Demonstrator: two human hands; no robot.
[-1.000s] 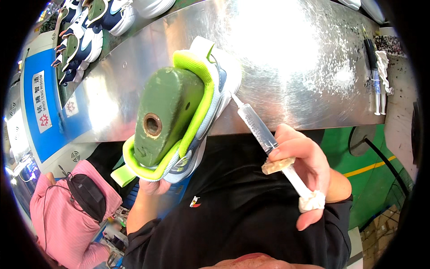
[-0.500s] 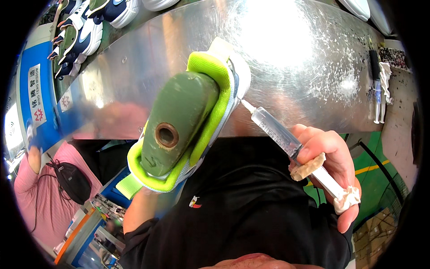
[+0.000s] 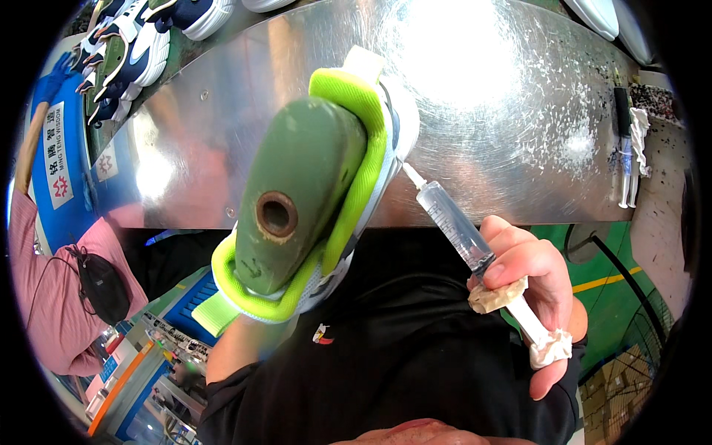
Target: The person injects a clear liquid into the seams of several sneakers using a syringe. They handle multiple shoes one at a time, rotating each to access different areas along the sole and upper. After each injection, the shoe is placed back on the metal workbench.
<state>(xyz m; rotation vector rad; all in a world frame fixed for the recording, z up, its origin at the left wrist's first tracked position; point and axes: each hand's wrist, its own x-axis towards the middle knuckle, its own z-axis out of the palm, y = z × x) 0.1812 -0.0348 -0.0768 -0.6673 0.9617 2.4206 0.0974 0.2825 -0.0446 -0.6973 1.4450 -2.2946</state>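
Observation:
A shoe [image 3: 376,111] with a lime-green padded lining, a pull tab at each end and a pale side hangs tilted over the table's near edge. Its opening faces up, filled by a dark green shoe last [image 3: 311,163] with a round rusty hole. My left forearm [image 3: 236,345] reaches behind the shoe and holds it up; the fingers are hidden. Closed round a clear syringe [image 3: 452,222] is my right hand [image 3: 530,271], with the thumb near its cream-wrapped flange. The nozzle points at the shoe's side edge and appears to touch it. White wrapping covers the plunger end.
The shiny metal table [image 3: 297,67] curves across the front. Several finished-looking shoes [image 3: 133,67] stand at the far left. Another syringe [image 3: 627,159] lies at the right edge beside a crumpled white strip [image 3: 638,141]. A co-worker's blue-gloved hand [image 3: 55,78] reaches toward the left shoes.
My right hand and the syringe have shifted slightly left and down, the nozzle staying at the shoe's edge. The shoe has tilted a little. The co-worker's arm has stretched up toward the shoes.

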